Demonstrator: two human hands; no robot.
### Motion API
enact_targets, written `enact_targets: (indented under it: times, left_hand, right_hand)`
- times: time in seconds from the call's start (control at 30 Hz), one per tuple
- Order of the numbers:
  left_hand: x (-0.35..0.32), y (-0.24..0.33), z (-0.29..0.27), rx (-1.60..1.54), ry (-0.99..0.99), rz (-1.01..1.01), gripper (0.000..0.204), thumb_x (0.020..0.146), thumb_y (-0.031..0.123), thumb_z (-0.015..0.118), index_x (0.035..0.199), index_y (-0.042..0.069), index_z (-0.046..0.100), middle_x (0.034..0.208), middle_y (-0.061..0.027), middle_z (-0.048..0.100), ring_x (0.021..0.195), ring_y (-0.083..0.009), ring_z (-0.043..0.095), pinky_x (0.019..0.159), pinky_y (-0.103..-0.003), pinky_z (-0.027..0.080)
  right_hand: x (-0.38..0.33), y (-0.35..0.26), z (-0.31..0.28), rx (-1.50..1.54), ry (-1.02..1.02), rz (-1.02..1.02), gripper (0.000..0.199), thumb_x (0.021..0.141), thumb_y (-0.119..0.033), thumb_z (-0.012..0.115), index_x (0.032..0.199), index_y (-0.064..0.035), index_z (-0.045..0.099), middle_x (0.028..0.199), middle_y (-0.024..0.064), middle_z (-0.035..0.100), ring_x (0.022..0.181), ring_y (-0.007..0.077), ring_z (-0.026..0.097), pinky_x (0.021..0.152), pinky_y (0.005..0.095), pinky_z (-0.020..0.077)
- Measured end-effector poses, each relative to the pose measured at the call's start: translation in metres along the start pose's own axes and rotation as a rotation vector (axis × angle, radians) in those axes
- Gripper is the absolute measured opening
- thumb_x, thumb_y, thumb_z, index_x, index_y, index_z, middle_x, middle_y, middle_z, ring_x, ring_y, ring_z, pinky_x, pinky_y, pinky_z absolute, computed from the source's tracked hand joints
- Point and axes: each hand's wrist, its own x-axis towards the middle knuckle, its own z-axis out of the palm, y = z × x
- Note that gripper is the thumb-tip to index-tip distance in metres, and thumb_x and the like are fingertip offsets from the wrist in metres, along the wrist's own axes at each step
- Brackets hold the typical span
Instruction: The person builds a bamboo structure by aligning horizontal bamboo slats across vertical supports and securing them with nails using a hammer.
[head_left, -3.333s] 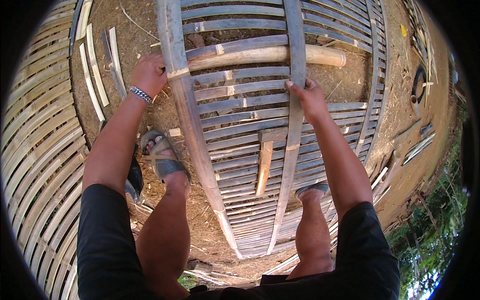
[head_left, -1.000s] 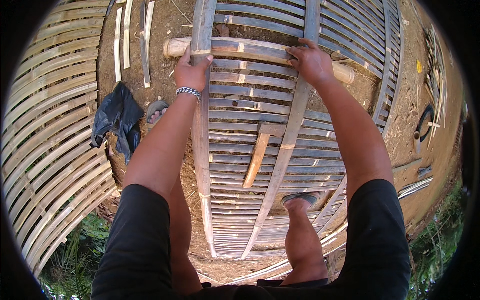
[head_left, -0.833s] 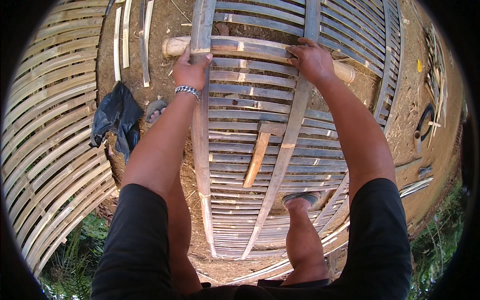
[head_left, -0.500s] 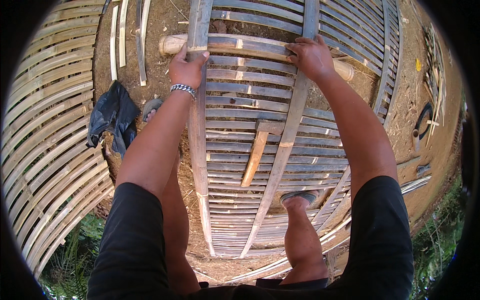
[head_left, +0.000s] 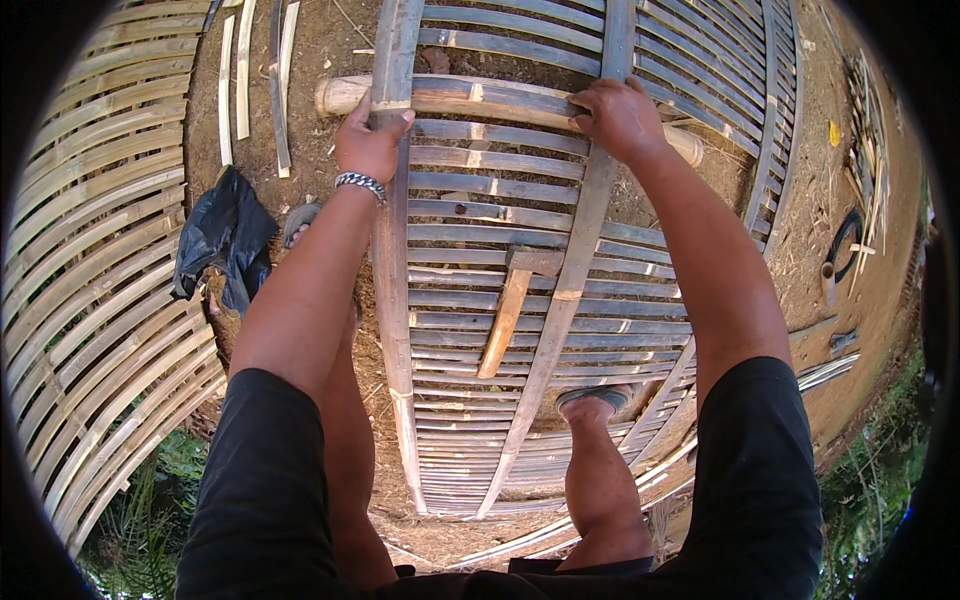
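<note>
Left hand (head_left: 367, 148) and right hand (head_left: 622, 120) are grasping rails (head_left: 394, 270), a pole (head_left: 345, 95) crossing underneath near both. Even grips are probably keeping these steady.

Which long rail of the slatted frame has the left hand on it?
The leftmost rail: the left hand has its thumb across it. The right hand instead covers part of the next rail to the right.
</note>
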Motion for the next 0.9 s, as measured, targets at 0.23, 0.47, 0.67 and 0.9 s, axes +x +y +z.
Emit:
enact_targets:
  times: [0.23,0.47,0.67,0.9]
  left_hand:
    - [-0.001,0.0,0.001,-0.012,0.014,-0.003,0.069,0.078,0.014,0.084,0.14,0.0,0.056,0.114,-0.0125,0.073,0.099,-0.015,0.069,0.088,-0.03,0.053]
    - [0.001,-0.009,0.002,0.054,0.046,-0.014,0.078,0.077,0.016,0.085,0.144,-0.001,0.05,0.122,-0.0168,0.07,0.106,-0.0193,0.068,0.092,-0.032,0.052]
    - [-0.006,0.002,0.008,0.062,0.033,-0.005,0.084,0.076,0.021,0.086,0.145,-0.004,0.047,0.125,-0.0192,0.068,0.107,-0.0211,0.068,0.094,-0.033,0.051]
    - [0.001,-0.012,0.002,0.179,0.07,0.015,0.078,0.078,0.025,0.085,0.143,-0.002,0.052,0.121,-0.0168,0.07,0.102,-0.0191,0.068,0.09,-0.031,0.052]
  right_hand:
    - [-0.002,0.003,0.004,0.011,0.063,-0.025,0.036,0.084,-0.032,0.074,0.118,-0.0197,0.073,0.115,0.0042,0.07,0.116,0.0221,0.061,0.111,0.0487,0.0381]
    - [-0.006,-0.003,0.014,0.006,0.085,0.017,0.04,0.089,-0.027,0.069,0.128,-0.021,0.067,0.131,0.0017,0.065,0.131,0.0202,0.053,0.116,0.05,0.0332]
    - [-0.034,-0.003,0.029,0.225,0.354,0.105,0.047,0.088,-0.02,0.07,0.135,-0.0161,0.062,0.136,0.0035,0.063,0.135,0.0243,0.05,0.113,0.0504,0.0374]
    - [-0.075,-0.005,0.029,0.802,0.249,0.892,0.065,0.08,-0.032,0.08,0.137,-0.0082,0.06,0.11,0.0192,0.072,0.101,0.0336,0.07,0.092,0.0396,0.0534]
